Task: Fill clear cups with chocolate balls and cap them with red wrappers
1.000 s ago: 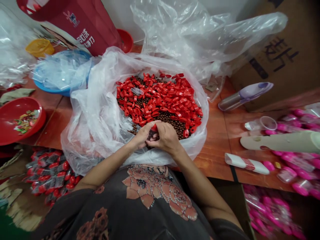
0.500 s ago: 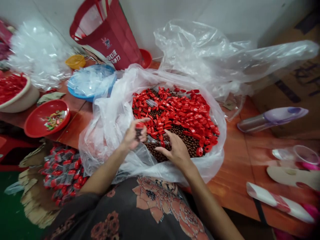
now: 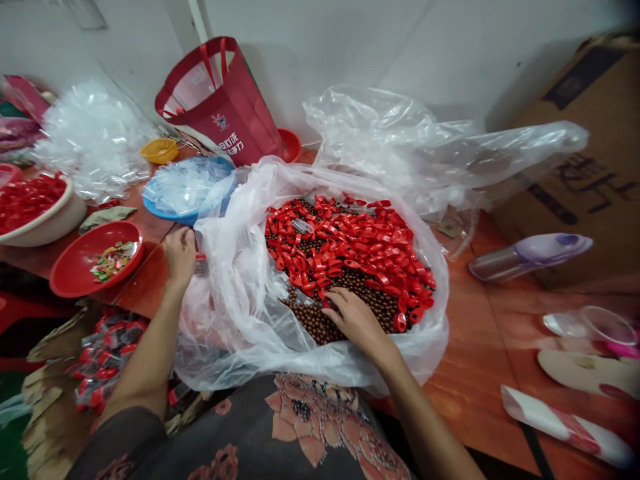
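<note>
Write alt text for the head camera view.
A person's right hand rests on brown beads beside red plastic caps heaped in a clear plastic bag, while the left hand sits outside the bag near a red bowl.

**Your count: two hands, three bowls, one full bag**

You have a left hand (image 3: 180,257) and a right hand (image 3: 357,323) in view, and one clear plastic bag (image 3: 227,333) holding red caps (image 3: 350,233) and brown beads (image 3: 320,320) (far too many of either to count). You can also count one white bowl (image 3: 70,223), one big red bowl (image 3: 63,280), one small red bowl (image 3: 290,145), one blue dish (image 3: 155,210), one yellow basket (image 3: 159,151), one red tote bag (image 3: 220,127) and one cardboard box (image 3: 585,167).
</note>
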The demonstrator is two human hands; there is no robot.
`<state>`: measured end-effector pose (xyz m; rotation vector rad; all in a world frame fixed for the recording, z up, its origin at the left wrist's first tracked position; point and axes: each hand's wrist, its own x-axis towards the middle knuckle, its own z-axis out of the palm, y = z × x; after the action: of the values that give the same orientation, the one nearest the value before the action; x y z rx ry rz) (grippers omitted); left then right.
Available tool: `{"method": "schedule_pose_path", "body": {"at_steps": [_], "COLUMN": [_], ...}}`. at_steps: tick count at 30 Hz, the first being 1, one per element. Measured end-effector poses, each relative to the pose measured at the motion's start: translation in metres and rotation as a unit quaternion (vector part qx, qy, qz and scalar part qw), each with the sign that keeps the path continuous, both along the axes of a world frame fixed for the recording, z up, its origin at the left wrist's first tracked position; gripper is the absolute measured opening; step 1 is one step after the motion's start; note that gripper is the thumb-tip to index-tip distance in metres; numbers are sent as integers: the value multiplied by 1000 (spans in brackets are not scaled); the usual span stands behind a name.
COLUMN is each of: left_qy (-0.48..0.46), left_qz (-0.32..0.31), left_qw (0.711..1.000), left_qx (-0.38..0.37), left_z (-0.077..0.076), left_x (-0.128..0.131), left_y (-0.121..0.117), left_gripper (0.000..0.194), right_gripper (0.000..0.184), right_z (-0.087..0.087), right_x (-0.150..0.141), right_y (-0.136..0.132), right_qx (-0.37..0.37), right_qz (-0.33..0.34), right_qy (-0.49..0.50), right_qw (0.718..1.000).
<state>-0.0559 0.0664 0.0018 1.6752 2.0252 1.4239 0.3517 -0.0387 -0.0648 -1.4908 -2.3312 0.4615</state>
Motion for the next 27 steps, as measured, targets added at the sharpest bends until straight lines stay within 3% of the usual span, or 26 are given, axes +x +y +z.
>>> {"method": "schedule_pose_path", "body": {"at_steps": [2, 3, 5, 8, 11, 15, 18, 20, 24, 27], "left_qy": [88, 106, 125, 172, 230, 214, 127, 18, -208, -264], "left_qz": [21, -6, -124, -225, -192, -182, -227, -254, -314, -346], "left_qw": [994, 992, 984, 949, 920, 926, 938, 938, 879, 840], "left_qx": [64, 63, 5, -136, -252, -253, -231, -233, -291, -324], "left_z": [13, 17, 15, -8, -37, -60, -63, -58, -44, -40], "left_x": [31, 50, 94, 159, 200, 214, 211, 207, 202, 199], "left_y": [16, 27, 53, 91, 120, 141, 141, 133, 98, 68], "left_gripper": [20, 23, 21, 18, 26, 25, 40, 47, 48, 65], "right_gripper": [26, 25, 23, 23, 24, 24, 25, 25, 25, 25], "right_z": [-1, -2, -3, -5, -7, -12, -18, -21, -27, -28], "right_x": [0, 0, 0, 1, 7, 20, 26, 27, 26, 25], "right_y": [-1, -2, -4, -9, -18, -29, -33, -34, -32, -30], "right_qx": [-5, -8, -10, -4, 9, 40, 59, 65, 68, 64], "right_qz": [-15, -23, -37, -47, -54, -78, -95, -99, -94, -92], "right_qy": [-4, -8, -14, -8, 21, 77, 105, 119, 138, 153], "right_qw": [1000, 1000, 999, 999, 998, 993, 988, 986, 983, 982]}}
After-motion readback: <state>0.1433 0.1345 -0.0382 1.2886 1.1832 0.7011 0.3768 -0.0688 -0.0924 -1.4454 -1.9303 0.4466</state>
